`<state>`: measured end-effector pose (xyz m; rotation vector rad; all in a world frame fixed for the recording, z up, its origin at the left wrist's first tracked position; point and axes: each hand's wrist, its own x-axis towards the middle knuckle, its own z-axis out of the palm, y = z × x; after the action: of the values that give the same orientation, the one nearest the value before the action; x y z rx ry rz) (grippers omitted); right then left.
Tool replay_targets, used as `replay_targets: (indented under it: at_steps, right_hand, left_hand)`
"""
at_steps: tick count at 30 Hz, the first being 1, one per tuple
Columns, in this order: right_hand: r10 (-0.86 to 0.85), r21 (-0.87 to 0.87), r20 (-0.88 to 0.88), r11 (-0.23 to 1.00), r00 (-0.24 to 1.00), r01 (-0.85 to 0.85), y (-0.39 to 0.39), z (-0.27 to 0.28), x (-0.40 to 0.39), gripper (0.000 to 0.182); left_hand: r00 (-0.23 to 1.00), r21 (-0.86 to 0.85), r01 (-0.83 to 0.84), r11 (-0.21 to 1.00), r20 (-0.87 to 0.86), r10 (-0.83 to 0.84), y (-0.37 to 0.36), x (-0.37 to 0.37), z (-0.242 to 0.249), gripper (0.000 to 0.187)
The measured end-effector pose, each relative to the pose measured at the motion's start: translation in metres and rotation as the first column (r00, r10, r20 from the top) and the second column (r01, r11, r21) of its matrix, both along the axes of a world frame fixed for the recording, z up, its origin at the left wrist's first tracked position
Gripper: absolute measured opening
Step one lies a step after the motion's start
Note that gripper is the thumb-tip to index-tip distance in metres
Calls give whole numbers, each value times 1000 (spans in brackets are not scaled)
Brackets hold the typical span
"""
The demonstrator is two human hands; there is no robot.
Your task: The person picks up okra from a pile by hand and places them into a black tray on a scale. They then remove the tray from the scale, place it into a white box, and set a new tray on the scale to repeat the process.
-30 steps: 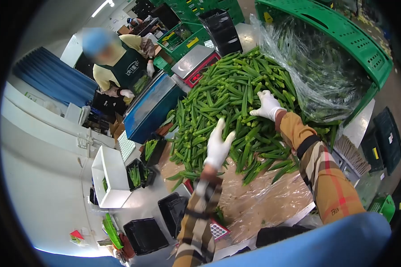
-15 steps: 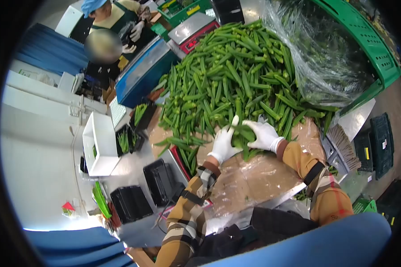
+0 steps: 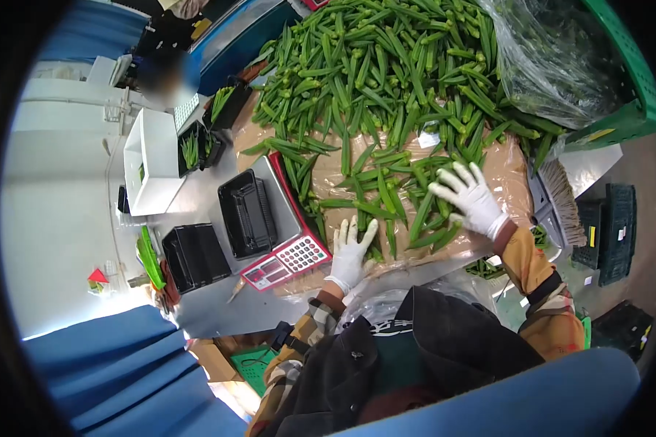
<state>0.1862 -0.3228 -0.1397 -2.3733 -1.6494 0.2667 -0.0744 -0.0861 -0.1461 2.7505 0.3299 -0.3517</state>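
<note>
A large heap of green okra (image 3: 386,80) covers the far part of the brown, plastic-covered work surface (image 3: 328,178). Several loose okra pods (image 3: 386,193) lie spread out between my hands. My left hand (image 3: 351,255), in a white glove, is open with fingers apart, close to the near pods and right of the scale. My right hand (image 3: 472,200), also gloved in white, has its fingers spread at the right edge of the loose pods. Nothing shows in either hand. A red digital scale (image 3: 291,255) carries a black plastic tray (image 3: 246,215) on its metal plate.
More black trays (image 3: 195,256) stand left of the scale, near a white bin (image 3: 153,164). At the far right a green crate (image 3: 634,109) holds a clear plastic liner (image 3: 554,73). A brush (image 3: 561,200) lies at the table's right edge. A blue curtain (image 3: 131,371) hangs at lower left.
My hands have let go of the bunch of okra and moved apart, fingers now spread. Loose pods lie across the near surface. The view has tilted down, bringing the whole scale into sight.
</note>
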Motion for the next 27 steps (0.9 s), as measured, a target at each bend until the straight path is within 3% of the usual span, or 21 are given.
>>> replay_targets:
  at_steps: [4, 7, 9, 11, 12, 13, 16, 17, 20, 21, 24, 25, 27]
  right_hand:
    - [-233, 16, 50, 972, 971, 233, -29, -3, 11, 84]
    - [-381, 134, 4, 917, 925, 377, -45, 2, -2, 76]
    - [-491, 257, -66, 833, 869, 490, -57, -4, -19, 68]
    - [-579, 360, -197, 708, 791, 608, -71, -28, -43, 61]
    - [-583, 359, -208, 701, 785, 616, -74, -30, -56, 58]
    - [-586, 359, -221, 694, 779, 624, -76, -32, -70, 55]
    - [-532, 285, -405, 699, 744, 655, -69, -34, -106, 52]
    - [-510, 256, -389, 741, 767, 621, -66, -37, -114, 52]
    - [-423, 263, -124, 858, 898, 441, -55, -41, -120, 51]
    - [-417, 249, -126, 865, 900, 436, -51, -46, -118, 47]
    - [-387, 226, -116, 886, 915, 404, -34, -57, -102, 37]
    - [-368, 232, -102, 895, 924, 382, -23, -57, -95, 34]
    - [-346, 242, -77, 903, 935, 354, 2, -51, -86, 28]
  left_hand:
    - [988, -126, -131, 983, 63, 140, -6, -20, -2, 102]
    - [938, -272, -248, 930, 170, 300, -11, -34, -8, 94]
    - [863, -371, -301, 878, 287, 417, -15, -40, -11, 81]
    - [749, -518, -403, 755, 287, 597, -18, -43, -19, 74]
    - [680, -585, -444, 679, 274, 680, -19, -47, -25, 71]
    - [638, -518, -448, 728, 385, 667, -20, -45, -31, 64]
    - [533, -678, -590, 438, 81, 842, -27, -38, -36, 58]
    - [535, -628, -613, 479, 116, 837, -28, -35, -47, 63]
    - [605, -452, -645, 616, 192, 773, -34, -19, -49, 72]
    - [641, -396, -612, 685, 260, 722, -31, -18, -63, 81]
    - [647, -450, -537, 713, 323, 691, -26, 1, -57, 87]
    - [644, -519, -553, 651, 229, 730, -22, 5, -56, 98]
    - [662, -472, -591, 654, 180, 728, -13, 12, -58, 100]
